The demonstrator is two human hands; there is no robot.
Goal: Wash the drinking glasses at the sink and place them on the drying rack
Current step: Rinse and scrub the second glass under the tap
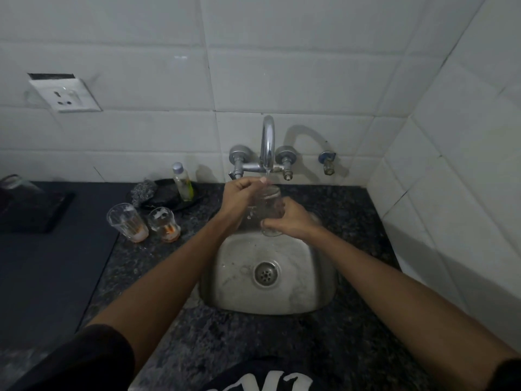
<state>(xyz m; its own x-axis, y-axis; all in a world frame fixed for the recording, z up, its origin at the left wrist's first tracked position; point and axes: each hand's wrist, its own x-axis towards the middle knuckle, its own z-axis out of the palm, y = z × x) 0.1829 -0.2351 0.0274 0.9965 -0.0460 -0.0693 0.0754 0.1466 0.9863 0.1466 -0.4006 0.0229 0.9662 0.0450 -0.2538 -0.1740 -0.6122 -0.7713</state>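
Note:
I hold a clear drinking glass (270, 206) over the steel sink (298, 289), under the chrome tap (267, 142), from which a thin stream of water runs. My left hand (241, 197) grips the glass near its rim, fingers over the top. My right hand (290, 221) wraps around its base. Two dirty glasses with orange residue, a taller one (127, 221) and a shorter one (164, 223), stand on the dark granite counter to the left of the sink.
A small bottle of liquid (183, 182) and a steel scrubber (143, 191) sit on a dark dish behind the dirty glasses. A dark tray (36, 210) lies far left. A wall socket (66, 94) and a side valve (327, 162) are on the tiled wall.

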